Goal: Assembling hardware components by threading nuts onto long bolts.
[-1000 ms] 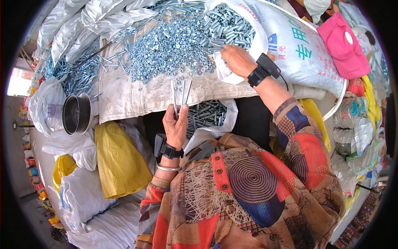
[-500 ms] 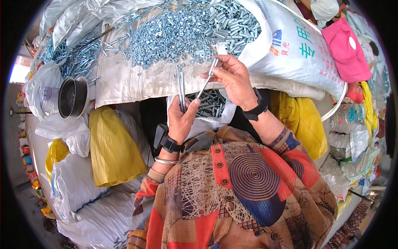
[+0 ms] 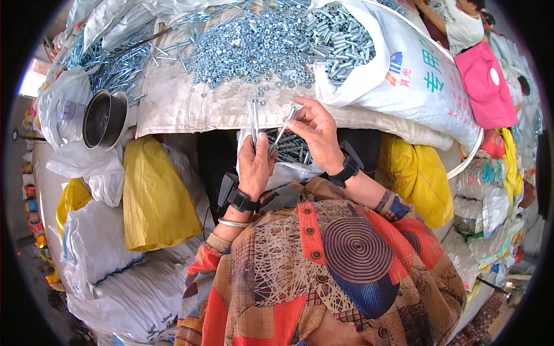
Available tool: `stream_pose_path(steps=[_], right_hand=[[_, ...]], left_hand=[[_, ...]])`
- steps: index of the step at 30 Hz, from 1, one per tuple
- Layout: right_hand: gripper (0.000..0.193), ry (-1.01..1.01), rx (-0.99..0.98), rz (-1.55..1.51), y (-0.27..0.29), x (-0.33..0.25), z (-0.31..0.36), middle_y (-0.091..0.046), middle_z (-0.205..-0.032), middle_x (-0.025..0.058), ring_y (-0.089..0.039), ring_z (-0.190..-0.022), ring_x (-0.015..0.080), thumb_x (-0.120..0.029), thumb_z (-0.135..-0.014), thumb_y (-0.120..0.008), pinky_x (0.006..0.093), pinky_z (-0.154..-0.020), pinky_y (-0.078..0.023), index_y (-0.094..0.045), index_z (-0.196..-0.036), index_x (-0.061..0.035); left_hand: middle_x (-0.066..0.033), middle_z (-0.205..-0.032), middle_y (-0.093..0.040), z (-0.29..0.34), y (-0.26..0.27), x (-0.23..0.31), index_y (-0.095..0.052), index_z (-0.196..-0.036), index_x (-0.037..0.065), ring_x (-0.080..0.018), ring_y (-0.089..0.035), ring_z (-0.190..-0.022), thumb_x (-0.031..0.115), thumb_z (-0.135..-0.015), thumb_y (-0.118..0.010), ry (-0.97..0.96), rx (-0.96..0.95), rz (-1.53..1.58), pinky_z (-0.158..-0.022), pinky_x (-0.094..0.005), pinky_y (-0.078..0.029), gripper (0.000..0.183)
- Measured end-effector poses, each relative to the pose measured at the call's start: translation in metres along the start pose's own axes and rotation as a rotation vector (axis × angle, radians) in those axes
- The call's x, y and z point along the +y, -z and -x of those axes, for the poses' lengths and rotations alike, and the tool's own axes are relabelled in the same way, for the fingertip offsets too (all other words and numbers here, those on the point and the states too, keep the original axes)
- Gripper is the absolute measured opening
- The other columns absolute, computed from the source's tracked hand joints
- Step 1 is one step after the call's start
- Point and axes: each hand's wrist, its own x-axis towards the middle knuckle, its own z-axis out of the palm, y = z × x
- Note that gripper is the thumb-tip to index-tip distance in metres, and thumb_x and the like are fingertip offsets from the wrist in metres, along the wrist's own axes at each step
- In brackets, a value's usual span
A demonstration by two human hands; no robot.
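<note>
My left hand [image 3: 254, 170] is closed round a few shiny metal bolts [image 3: 253, 118] that point away from me. Between its thumb and fingers rests the lower end of another slim bolt [image 3: 279, 138], tilted up to the right. My right hand [image 3: 320, 138] pinches that bolt's upper end, where a short silvery metal piece [image 3: 292, 112] shows; its exact kind is hard to make out. Beneath both hands lies an open white bag [image 3: 288, 175] holding dark-looking metal fasteners [image 3: 293, 149]. Beyond my hands, small nuts [image 3: 248, 49] are heaped on a pale cloth-covered work surface [image 3: 173, 112].
Metal sleeves [image 3: 343, 43] spill from a white woven sack [image 3: 427, 75] at the far right. Long bolts [image 3: 115, 69] pile at the far left, near a black bowl [image 3: 104, 120]. Yellow sacks [image 3: 158, 202] flank me. A pink cap [image 3: 486, 86] and another person [image 3: 459, 26] are at upper right.
My right hand has come down and nearer to me, still pinching the tilted bolt's upper end. My left hand keeps its bolts. The view has shifted slightly.
</note>
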Motion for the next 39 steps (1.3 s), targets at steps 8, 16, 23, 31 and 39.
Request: stream_pose_path(steps=[8, 16, 23, 31, 39], right_hand=[[0.034, -0.063, -0.501, 0.527, -0.009, -0.015, -0.026, -0.067, -0.099, 0.0064, -0.062, -0.092, 0.0124, -0.021, -0.101, -0.055, 0.0293, -0.081, -0.051, -0.057, -0.126, 0.0034], [0.020, 0.492, -0.362, 1.224, 0.030, 0.027, -0.127, -0.061, -0.087, 0.0164, -0.061, -0.081, 0.0366, -0.018, -0.094, -0.058, 0.0415, -0.070, -0.048, -0.066, -0.105, -0.0034], [0.013, 0.336, -0.250, 1.212, 0.052, 0.072, -0.148, -0.053, -0.076, 0.0084, -0.059, -0.071, 0.0229, -0.007, -0.084, -0.067, 0.0340, -0.060, -0.044, -0.059, -0.093, -0.0034], [0.010, 0.222, -0.456, 1.021, 0.004, 0.023, -0.129, -0.062, -0.074, 0.0133, -0.062, -0.068, 0.0242, -0.007, -0.079, -0.070, 0.0352, -0.063, -0.047, -0.063, -0.083, 0.0003], [0.012, 0.342, -0.400, 1.181, -0.007, 0.051, -0.113, -0.063, -0.082, 0.0167, -0.064, -0.075, 0.0320, -0.006, -0.078, -0.070, 0.0391, -0.068, -0.049, -0.064, -0.086, 0.0001]], left_hand=[[0.0005, -0.064, -0.049, 0.002, 0.027, -0.010, -0.048, -0.089, 0.008, -0.0036, -0.039, -0.044, 0.039, -0.104, -0.049, -0.031, 0.061, 0.237, -0.037, -0.0197, -0.028, 0.034], [0.0015, -0.060, -0.046, 0.016, 0.046, -0.009, -0.048, -0.085, 0.010, -0.0042, -0.033, -0.041, 0.036, -0.104, -0.048, -0.022, 0.165, 0.296, -0.036, -0.0217, -0.022, 0.032], [0.0021, -0.061, -0.046, 0.018, 0.056, -0.017, -0.048, -0.086, 0.011, -0.0043, -0.035, -0.041, 0.036, -0.104, -0.049, -0.011, 0.160, 0.274, -0.036, -0.0214, -0.024, 0.031], [0.0028, -0.061, -0.046, 0.016, 0.059, -0.019, -0.051, -0.089, 0.011, -0.0033, -0.034, -0.042, 0.036, -0.102, -0.054, 0.011, 0.165, 0.304, -0.036, -0.0209, -0.023, 0.029], [0.0036, -0.061, -0.045, 0.013, 0.056, -0.017, -0.051, -0.090, 0.010, -0.0023, -0.033, -0.043, 0.034, -0.101, -0.058, 0.032, 0.133, 0.242, -0.037, -0.0209, -0.021, 0.027]])
